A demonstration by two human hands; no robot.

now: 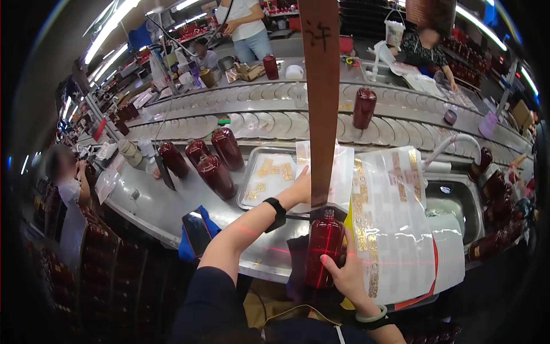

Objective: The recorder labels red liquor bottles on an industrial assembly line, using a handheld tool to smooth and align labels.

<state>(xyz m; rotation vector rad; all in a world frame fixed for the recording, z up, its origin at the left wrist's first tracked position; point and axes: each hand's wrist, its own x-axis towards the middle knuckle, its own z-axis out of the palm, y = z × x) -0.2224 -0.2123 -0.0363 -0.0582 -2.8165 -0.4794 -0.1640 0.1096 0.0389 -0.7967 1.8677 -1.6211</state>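
Observation:
My right hand (348, 274) is wrapped around the right side of a dark red glass bottle (324, 249), which stands upright close to me. Thin red light lines cross the bottle. My left hand (299, 188) reaches forward to the right edge of a metal tray (243, 192), beside white paper (342, 172). A brown upright post (322, 114) hides most of its fingers, so I cannot make out what they touch. In the tray, several small gold decal pieces (275, 169) lie on a white backing. Right of the bottle, large white sheets (395, 246) carry gold decal strips.
Several dark red bottles (216, 176) stand left of the tray. A phone (196, 232) lies on blue cloth near the front edge. At right are a sink (455, 198) and more bottles. A conveyor (263, 123) runs behind, carrying a bottle (364, 109); other people work around it.

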